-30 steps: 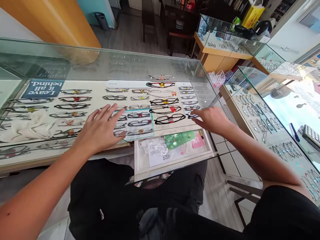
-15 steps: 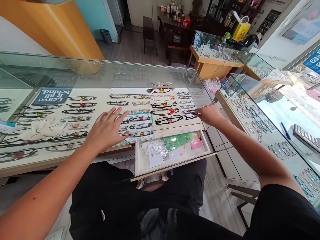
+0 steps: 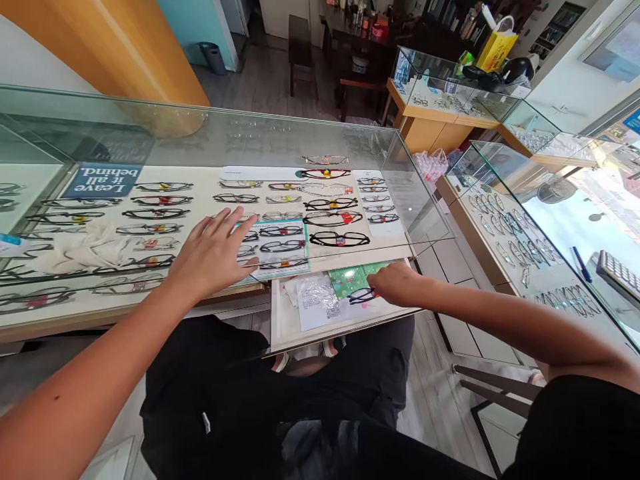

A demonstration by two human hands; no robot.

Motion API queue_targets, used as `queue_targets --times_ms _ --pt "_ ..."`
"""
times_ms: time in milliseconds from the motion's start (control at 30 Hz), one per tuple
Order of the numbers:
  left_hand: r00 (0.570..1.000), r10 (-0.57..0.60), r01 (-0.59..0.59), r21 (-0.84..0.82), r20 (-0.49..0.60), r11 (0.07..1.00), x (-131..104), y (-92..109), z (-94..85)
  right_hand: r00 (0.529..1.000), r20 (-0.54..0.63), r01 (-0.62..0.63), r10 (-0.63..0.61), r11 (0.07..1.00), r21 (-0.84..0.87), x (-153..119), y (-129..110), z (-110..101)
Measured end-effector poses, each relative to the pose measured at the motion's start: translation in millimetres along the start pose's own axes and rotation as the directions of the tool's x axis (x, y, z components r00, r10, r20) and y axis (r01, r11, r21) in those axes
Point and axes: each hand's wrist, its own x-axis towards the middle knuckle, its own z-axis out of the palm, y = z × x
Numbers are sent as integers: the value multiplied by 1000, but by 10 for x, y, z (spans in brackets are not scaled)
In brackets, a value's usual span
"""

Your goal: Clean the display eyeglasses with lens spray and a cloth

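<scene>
My right hand (image 3: 400, 283) pinches a small dark pair of glasses (image 3: 361, 296) over the open drawer (image 3: 285, 328). Beneath it lie a green patterned card (image 3: 345, 280) and white papers with a printed code (image 3: 313, 308). Fingers spread, my left hand (image 3: 215, 253) rests on or just above the glass case top, left of the teal-edged card (image 3: 283, 247) with several glasses on it. Black-framed glasses (image 3: 339, 239) lie in the case behind the drawer. To their right, a white strip (image 3: 383, 228) bears several small glasses.
A cream cloth (image 3: 87, 250) and a blue sign (image 3: 103, 181) are at the left of the case. Other glass display cases (image 3: 465, 247) stand at the right. A stool (image 3: 493, 387) is beside my right leg, below my right arm.
My right hand has lifted a pair of glasses from the front of the white strip and moved it toward me, over the drawer. My left hand has stayed nearly in place.
</scene>
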Motion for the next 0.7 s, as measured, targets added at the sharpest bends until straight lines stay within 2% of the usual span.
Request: queue_targets --times_ms 133,300,500,600,700 --pt "1000 10 -10 19 -2 1000 -2 5 -7 997 25 -72 71 997 29 388 312 258" --pt "999 28 -27 26 -40 999 -12 -11 21 984 -11 -176 177 984 27 824 777 503" --pt "998 26 -26 13 -64 1000 -22 -14 60 904 -124 -406 409 913 45 1164 1360 606" --pt "999 11 -11 1 -43 1000 -23 2 38 869 -168 -461 466 885 69 1283 1593 641" --pt "1000 -4 4 12 -28 1000 -28 7 14 852 -178 -483 492 870 94 1413 1761 686"
